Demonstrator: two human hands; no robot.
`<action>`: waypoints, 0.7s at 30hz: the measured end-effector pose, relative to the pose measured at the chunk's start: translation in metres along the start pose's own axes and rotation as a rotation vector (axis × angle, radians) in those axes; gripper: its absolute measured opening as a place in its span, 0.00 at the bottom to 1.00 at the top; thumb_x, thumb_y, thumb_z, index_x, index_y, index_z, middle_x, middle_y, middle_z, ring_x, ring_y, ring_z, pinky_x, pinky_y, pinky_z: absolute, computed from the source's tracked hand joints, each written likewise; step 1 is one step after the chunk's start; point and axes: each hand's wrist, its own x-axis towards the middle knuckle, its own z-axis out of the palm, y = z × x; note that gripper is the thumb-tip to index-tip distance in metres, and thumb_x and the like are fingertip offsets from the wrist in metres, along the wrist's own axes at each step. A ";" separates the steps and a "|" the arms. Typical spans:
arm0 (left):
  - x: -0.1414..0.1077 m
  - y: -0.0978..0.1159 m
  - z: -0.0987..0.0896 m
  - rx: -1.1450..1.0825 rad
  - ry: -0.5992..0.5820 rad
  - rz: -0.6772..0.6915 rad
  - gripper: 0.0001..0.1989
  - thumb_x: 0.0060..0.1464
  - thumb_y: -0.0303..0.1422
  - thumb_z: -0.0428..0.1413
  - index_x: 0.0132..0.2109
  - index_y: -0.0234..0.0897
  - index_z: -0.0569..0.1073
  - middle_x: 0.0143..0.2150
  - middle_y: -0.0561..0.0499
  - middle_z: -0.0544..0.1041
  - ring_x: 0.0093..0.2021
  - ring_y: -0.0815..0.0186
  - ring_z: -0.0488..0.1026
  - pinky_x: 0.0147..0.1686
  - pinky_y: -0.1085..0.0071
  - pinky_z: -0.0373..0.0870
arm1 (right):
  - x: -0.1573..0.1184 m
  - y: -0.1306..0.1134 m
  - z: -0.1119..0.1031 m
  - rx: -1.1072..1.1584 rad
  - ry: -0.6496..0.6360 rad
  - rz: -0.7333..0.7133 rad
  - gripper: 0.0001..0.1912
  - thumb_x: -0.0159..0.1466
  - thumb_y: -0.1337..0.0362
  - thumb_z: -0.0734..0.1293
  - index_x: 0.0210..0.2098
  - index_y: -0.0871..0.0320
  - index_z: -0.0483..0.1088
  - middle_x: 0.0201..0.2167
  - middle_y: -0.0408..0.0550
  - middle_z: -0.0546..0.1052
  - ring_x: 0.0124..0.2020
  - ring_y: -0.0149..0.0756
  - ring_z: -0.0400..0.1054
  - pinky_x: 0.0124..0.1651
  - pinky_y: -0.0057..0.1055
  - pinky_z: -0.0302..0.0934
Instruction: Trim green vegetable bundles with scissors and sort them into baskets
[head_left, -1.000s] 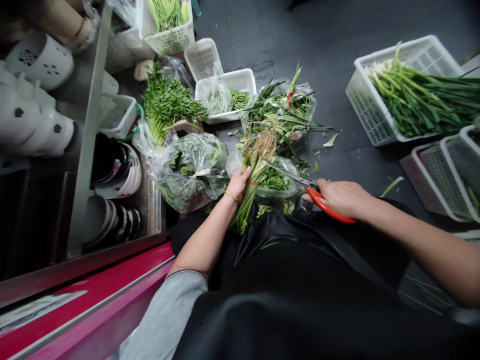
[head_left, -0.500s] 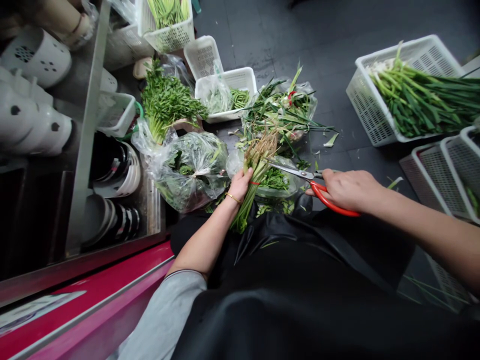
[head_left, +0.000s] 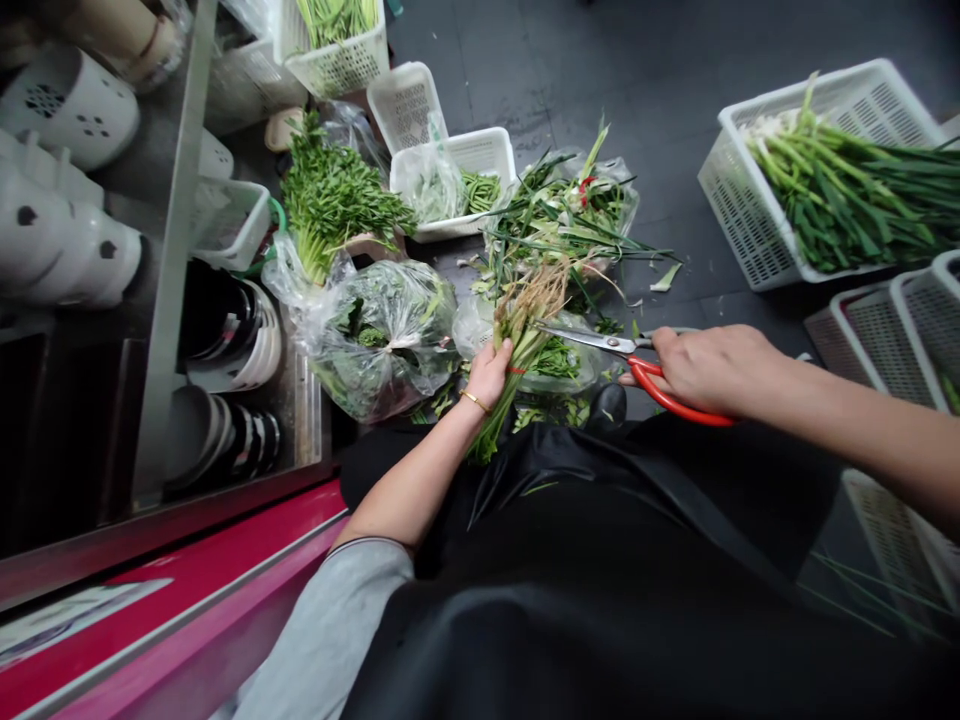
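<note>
My left hand (head_left: pixel 489 374) is closed round a bunch of leafy green stems (head_left: pixel 517 350) with brown roots at its upper end. A red band circles the bunch, and its leafy end points down toward my lap. My right hand (head_left: pixel 709 368) grips scissors (head_left: pixel 667 395) with red handles. Their blades reach left to the stems just below the roots; whether the tips are apart is hard to see. Beneath the bunch lies a clear plastic bag (head_left: pixel 585 375) with cut greens in it.
A heap of green trimmings (head_left: pixel 540 215) lies beyond the bunch. To its left are a tied bag of greens (head_left: pixel 382 345), a leafy bundle (head_left: pixel 330 200) and a white basket (head_left: pixel 491 150) with green beans. A crate (head_left: pixel 750 215) of long green stalks stands right, and a metal shelf (head_left: pixel 176 250) left.
My right hand and the scissors have shifted slightly right. The root end of the bunch has tipped a little to the right, and its roots are more spread.
</note>
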 end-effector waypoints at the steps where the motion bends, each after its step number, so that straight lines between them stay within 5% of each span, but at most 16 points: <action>1: -0.001 0.000 0.001 -0.005 0.002 0.005 0.20 0.50 0.47 0.60 0.42 0.35 0.75 0.42 0.48 0.79 0.53 0.53 0.70 0.50 0.63 0.68 | 0.002 0.002 0.000 0.002 0.008 -0.024 0.33 0.66 0.41 0.49 0.45 0.66 0.63 0.29 0.65 0.76 0.35 0.59 0.73 0.34 0.47 0.63; 12: 0.000 0.007 0.001 -0.091 -0.062 -0.110 0.20 0.50 0.48 0.60 0.39 0.35 0.74 0.37 0.47 0.79 0.49 0.54 0.73 0.49 0.60 0.69 | 0.011 0.006 0.052 0.175 0.068 -0.049 0.29 0.64 0.39 0.52 0.42 0.59 0.64 0.28 0.65 0.75 0.34 0.62 0.72 0.34 0.44 0.59; 18: 0.000 -0.001 0.000 0.147 -0.070 0.019 0.17 0.50 0.45 0.62 0.39 0.35 0.75 0.39 0.48 0.78 0.52 0.53 0.69 0.52 0.64 0.66 | 0.021 0.008 0.045 0.130 0.117 -0.139 0.27 0.65 0.40 0.53 0.42 0.59 0.62 0.35 0.65 0.77 0.33 0.55 0.71 0.36 0.42 0.59; 21: 0.001 -0.002 -0.001 0.169 -0.068 0.012 0.16 0.50 0.43 0.62 0.38 0.35 0.74 0.38 0.48 0.77 0.52 0.53 0.69 0.51 0.65 0.65 | 0.023 0.011 0.040 0.108 0.079 -0.134 0.27 0.65 0.40 0.51 0.39 0.58 0.63 0.29 0.62 0.76 0.31 0.52 0.71 0.33 0.39 0.58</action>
